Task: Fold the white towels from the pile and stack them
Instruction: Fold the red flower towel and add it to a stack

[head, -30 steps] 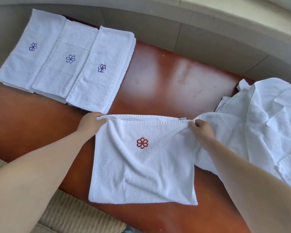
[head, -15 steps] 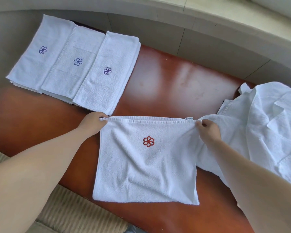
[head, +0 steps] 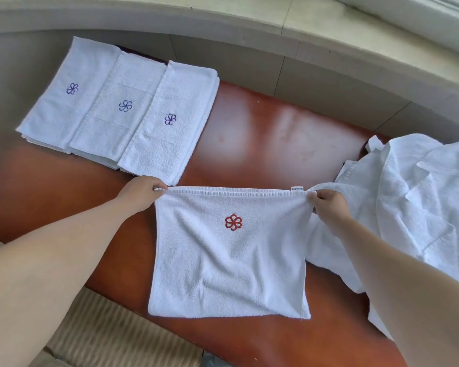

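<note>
A white towel (head: 223,260) with a red flower emblem lies spread on the red-brown table (head: 263,133) in front of me. My left hand (head: 139,193) pinches its far left corner. At the far right corner, my right hand (head: 327,206) pinches the hem, which is pulled taut between both hands. Folded white towels (head: 117,112) with purple emblems lie overlapping in a row at the far left. On the right sits the loose pile of white towels (head: 414,194), its edge just under my right hand.
A beige stone ledge (head: 276,35) curves behind the table along a window sill. A striped beige cushion (head: 112,337) lies below the table's near edge at the lower left. Bare tabletop shows between the folded row and the pile.
Both hands keep their hold on the towel's far corners. The view has shifted so the folded towels and spread towel sit further right and lower in frame; the towel lies a little flatter.
</note>
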### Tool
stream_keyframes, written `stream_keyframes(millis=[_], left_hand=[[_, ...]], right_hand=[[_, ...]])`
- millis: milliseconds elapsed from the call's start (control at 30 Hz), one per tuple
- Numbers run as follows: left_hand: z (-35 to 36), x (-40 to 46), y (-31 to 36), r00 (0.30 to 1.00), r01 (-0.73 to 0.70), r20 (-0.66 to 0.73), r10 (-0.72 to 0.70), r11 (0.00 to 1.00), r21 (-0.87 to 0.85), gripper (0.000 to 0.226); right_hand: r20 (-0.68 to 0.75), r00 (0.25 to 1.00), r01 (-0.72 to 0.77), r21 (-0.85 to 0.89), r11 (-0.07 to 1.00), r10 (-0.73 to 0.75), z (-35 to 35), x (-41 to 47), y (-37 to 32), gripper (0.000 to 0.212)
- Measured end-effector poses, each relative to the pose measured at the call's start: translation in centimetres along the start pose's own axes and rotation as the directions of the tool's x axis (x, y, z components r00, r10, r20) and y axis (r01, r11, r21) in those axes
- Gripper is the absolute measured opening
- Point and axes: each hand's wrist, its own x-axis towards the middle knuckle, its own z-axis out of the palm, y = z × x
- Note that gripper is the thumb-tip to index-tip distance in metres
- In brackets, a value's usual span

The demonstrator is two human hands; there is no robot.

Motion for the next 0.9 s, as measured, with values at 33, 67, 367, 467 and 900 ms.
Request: stream_keyframes(millis=[33, 67, 367, 467, 900], left_hand=[[-0.5, -0.4, 0.2, 1.000, -0.006, 0.002, 0.006, 1.000, 0.009, 0.014], [-1.1, -0.8, 0.4, 1.000, -0.014, 0.009, 0.014, 1.000, 0.024, 0.012], [-11.2, -7.7, 4.0, 0.987, -0.128, -0.093, 0.128, 0.992, 0.006, 0.014], [-15.5, -10.2, 6.1, 0.952, -0.201, -0.230, 0.203, 0.979, 0.029, 0.011], [-10.4, -19.9, 4.7, 0.897, -0.293, -0.264, 0.355, 0.924, 0.246, 0.022]], right_hand=[[0.002, 1.000, 0.013, -0.008, 1.000, -0.013, -0.5, -0.5, -0.4, 0.028], [0.006, 0.999, 0.033, -0.016, 0.999, -0.032, -1.1, -1.0, -0.8, 0.022], [0.008, 0.951, 0.302, -0.245, 0.921, -0.310, -9.8, -9.9, -9.1, 0.011], [-0.107, 0.902, 0.368, -0.315, 0.875, -0.418, -13.0, -13.5, -13.1, 0.011], [-0.203, 0.826, 0.372, -0.502, 0.781, -0.525, -10.4, -23.4, -4.7, 0.014]])
